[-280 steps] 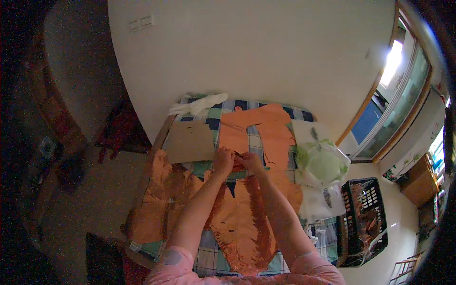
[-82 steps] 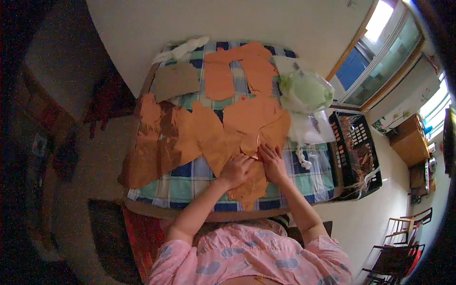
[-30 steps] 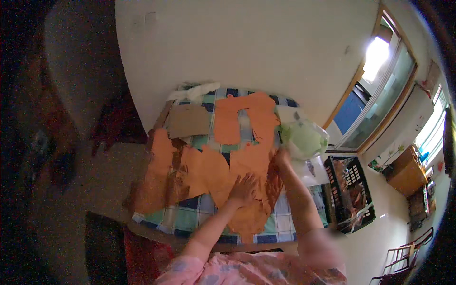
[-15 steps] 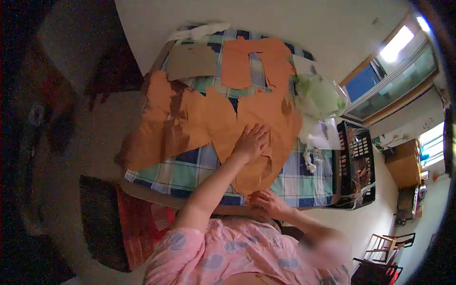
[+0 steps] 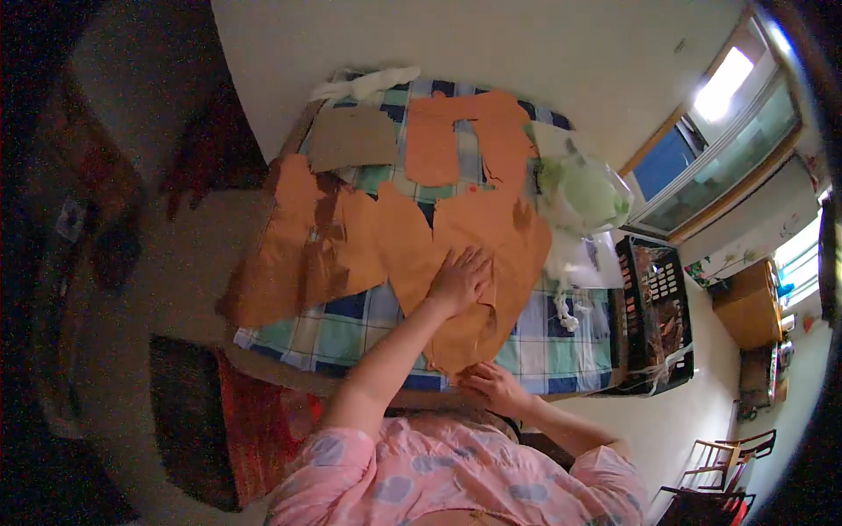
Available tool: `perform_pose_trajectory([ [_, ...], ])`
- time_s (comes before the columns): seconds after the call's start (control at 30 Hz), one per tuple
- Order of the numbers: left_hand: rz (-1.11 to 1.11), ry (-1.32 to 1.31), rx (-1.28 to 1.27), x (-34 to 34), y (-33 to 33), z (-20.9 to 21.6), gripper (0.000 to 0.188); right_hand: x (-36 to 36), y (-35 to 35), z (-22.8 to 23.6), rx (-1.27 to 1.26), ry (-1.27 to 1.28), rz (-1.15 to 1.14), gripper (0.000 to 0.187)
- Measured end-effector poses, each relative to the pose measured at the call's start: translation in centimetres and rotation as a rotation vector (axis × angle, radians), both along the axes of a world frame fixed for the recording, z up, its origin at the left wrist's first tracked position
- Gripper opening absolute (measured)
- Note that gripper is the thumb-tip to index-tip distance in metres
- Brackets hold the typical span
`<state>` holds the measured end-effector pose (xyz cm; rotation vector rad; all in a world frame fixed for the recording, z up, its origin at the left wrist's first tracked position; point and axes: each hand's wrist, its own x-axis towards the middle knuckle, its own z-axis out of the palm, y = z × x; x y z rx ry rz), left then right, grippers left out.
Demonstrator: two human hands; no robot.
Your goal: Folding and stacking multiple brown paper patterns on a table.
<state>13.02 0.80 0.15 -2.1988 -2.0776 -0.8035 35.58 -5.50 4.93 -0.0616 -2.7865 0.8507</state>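
While the left hand [image 5: 460,282] presses on the orange sheet [image 5: 509,263], the right hand [image 5: 495,386] is at its near tip.
Sheet runs from mid-tabletop [image 5: 561,351] to the near edge. Left palm down, fingers spread, gripping nothing; right fingers curled, pinch or mere touch, cannot tell. Step looks like flattening; next move likely calls for firm left pressure while the right straightens the tip.
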Motion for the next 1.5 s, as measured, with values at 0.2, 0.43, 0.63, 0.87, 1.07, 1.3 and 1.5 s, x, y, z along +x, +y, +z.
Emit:
perform_pose_trajectory([
  [0.2, 0.004, 0.0, -0.005, 0.1, 0.1, -0.1, 0.047, 0.1, 0.2, -0.4, -0.037, 0.02, -0.019, 0.017],
  [0.43, 0.005, 0.048, -0.052, 0.0, 0.4, -0.5, 0.049, 0.2, 0.3, -0.3, -0.044, 0.054, 0.013, 0.012],
  [0.63, 0.016, 0.11, -0.122, 0.1, 0.5, -0.9, 0.054, 0.1, 0.2, 0.0, -0.081, 0.094, 0.01, 0.013],
  [0.87, 0.015, 0.092, -0.133, 0.2, 0.4, -1.0, 0.054, 0.1, -0.1, 0.2, -0.039, 0.095, -0.015, 0.014],
  [1.07, 0.034, 0.1, -0.075, 0.2, 0.2, -1.0, 0.055, 0.1, -0.1, 0.3, -0.011, 0.112, -0.012, 0.015],
  [1.3, 0.028, 0.075, -0.083, 0.3, 0.1, -0.4, 0.056, 0.2, 0.0, -0.2, -0.017, 0.121, -0.004, 0.015],
  [1.5, 0.026, 0.069, -0.096, 0.4, 0.0, 0.0, 0.056, 0.1, -0.1, -0.2, -0.007, 0.116, -0.01, 0.015],
])
